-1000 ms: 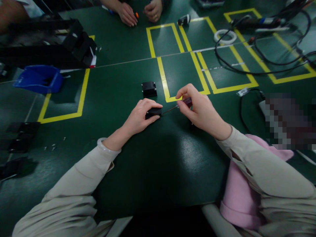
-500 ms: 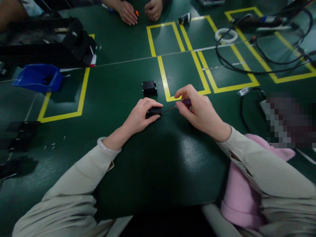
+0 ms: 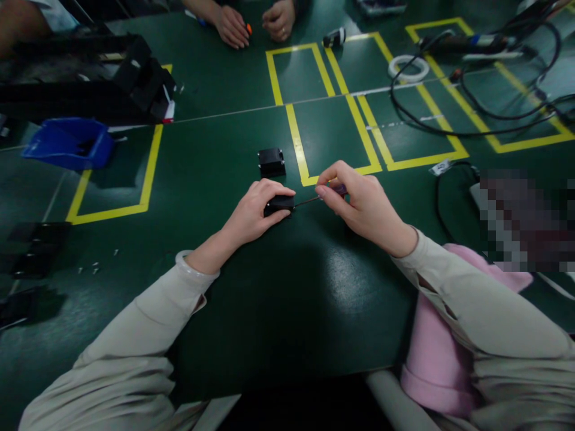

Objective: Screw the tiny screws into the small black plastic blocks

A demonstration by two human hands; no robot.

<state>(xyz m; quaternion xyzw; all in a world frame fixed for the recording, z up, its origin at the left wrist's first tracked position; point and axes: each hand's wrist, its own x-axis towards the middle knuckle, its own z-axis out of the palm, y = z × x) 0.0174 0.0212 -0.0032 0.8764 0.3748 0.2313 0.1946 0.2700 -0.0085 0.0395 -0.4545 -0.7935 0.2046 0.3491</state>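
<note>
Dim overall, cool cast. Table (image 3: 215, 143): one soft glare patch right of centre, fainter sheen at left, light source out of frame. Lower middle goes near-black. Soft shadow below the right hand (image 3: 363, 200). Block (image 3: 279, 205) is crushed to black, little detail; driver (image 3: 340, 190) dark, shaft thin but readable. Yellow tape (image 3: 296, 145) keeps contrast. Rack (image 3: 81, 93) and left-edge parts (image 3: 33, 261) smeared, soft focus. Wide-angle stretch on the sleeves (image 3: 130, 326) toward the bottom corners. Mosaic (image 3: 525, 221) covers a patch at far right.

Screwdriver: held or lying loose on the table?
Held: the right hand grips the screwdriver by its handle, its shaft pointing at the black block held by the left hand.
</note>
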